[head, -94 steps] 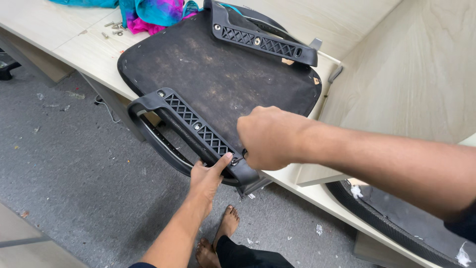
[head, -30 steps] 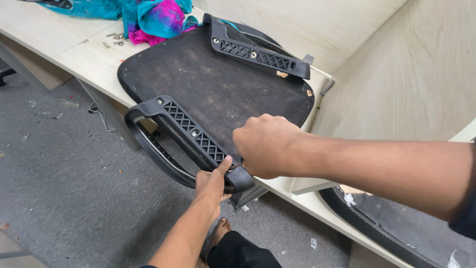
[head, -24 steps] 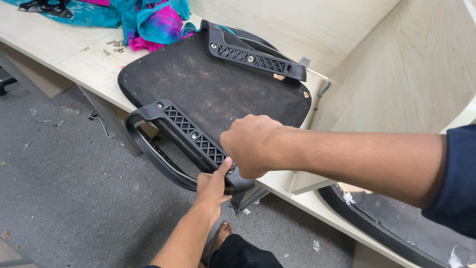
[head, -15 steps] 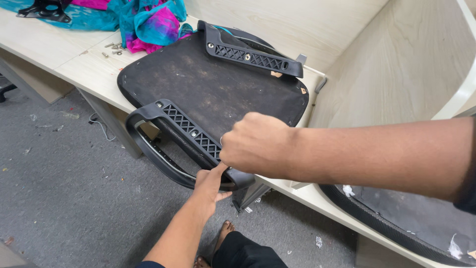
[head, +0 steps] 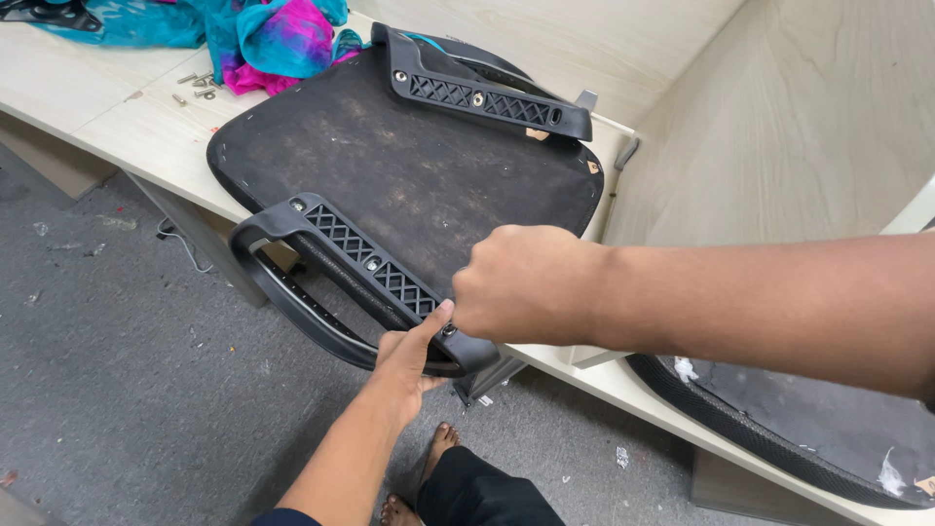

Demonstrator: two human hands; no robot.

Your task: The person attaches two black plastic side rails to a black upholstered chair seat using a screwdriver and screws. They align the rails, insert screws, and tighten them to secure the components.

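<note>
An upturned black chair seat (head: pixel 409 166) lies on a light wood bench (head: pixel 117 127), with a black plastic armrest bolted along each side. The near armrest (head: pixel 331 263) hangs over the bench edge. My left hand (head: pixel 414 351) comes up from below and presses against the underside of that armrest's near end, thumb on its top. My right hand (head: pixel 521 282) is a closed fist over the same end of the armrest; whatever it holds is hidden inside the fist. The far armrest (head: pixel 487 93) lies untouched.
Several loose screws (head: pixel 195 88) and a turquoise and pink cloth (head: pixel 263 34) lie at the back left of the bench. Another black seat panel (head: pixel 808 419) sits at the lower right. Wood panels rise at the right. My bare feet (head: pixel 419 477) stand on grey carpet.
Both hands stay at the near end of the armrest. The view has drifted slightly and the right fist has shifted a little, with the seat unmoved.
</note>
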